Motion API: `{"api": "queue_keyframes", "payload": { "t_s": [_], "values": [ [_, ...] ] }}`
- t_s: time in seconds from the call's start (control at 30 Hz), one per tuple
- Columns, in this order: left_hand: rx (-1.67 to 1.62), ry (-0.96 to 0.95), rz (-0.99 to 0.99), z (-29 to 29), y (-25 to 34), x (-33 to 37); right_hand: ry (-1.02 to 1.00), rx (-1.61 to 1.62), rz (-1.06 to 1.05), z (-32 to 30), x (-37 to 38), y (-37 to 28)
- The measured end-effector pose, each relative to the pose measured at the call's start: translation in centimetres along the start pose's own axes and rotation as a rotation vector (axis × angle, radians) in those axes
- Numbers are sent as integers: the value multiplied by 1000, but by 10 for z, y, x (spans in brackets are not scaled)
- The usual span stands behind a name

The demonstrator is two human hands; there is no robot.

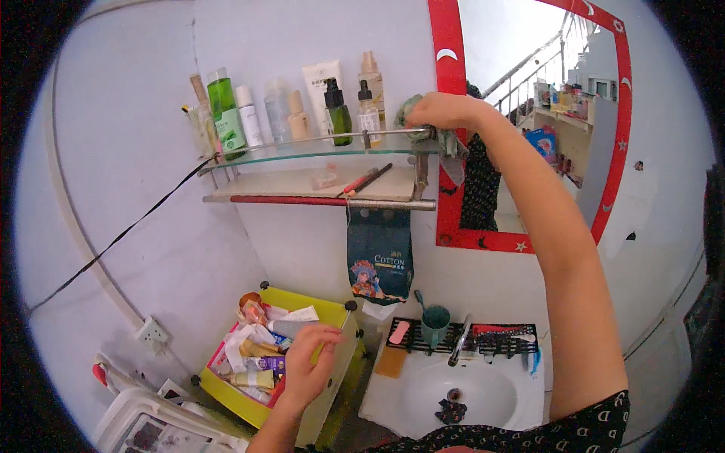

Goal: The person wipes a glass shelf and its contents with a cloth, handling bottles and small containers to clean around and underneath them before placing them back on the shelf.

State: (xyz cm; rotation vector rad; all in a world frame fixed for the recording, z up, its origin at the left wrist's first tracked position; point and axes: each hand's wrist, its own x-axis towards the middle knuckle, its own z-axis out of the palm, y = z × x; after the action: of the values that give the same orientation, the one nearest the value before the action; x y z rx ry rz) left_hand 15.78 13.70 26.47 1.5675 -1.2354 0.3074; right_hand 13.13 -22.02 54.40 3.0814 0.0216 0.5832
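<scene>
My right hand [447,112] is closed around a crumpled grey-green cloth [408,113] at the right end of the glass shelf [302,153], beside the mirror. Part of the cloth hangs below the shelf's metal rail. Close by on the shelf stand a dropper bottle [368,113], a dark green pump bottle [338,117] and a tall pale bottle [371,79]. My left hand [308,366] hovers low, in front of a yellow bin [336,306] full of tubes and packets. Its fingers are loosely bent, and nothing shows in them.
A red-framed mirror [451,75] hangs right of the shelf. More bottles, among them a green one [225,113], line the shelf; pencils [368,180] lie on the lower tier. Below are a cotton packet [380,257] and a white sink [423,385] with a cup [435,326].
</scene>
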Motion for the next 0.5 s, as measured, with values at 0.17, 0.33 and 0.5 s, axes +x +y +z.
{"api": "queue_keyframes", "payload": {
  "t_s": [0.17,0.33,0.5],
  "values": [
    [-29,20,-108,-7,-10,-24,-57,135,217,-12,-13,-7],
    [-134,68,-305,-10,-26,-65,-12,2,251,-17,-10,2],
    [-298,255,-571,-8,-26,-105,202,59,241,11,-30,40]
  ]
}}
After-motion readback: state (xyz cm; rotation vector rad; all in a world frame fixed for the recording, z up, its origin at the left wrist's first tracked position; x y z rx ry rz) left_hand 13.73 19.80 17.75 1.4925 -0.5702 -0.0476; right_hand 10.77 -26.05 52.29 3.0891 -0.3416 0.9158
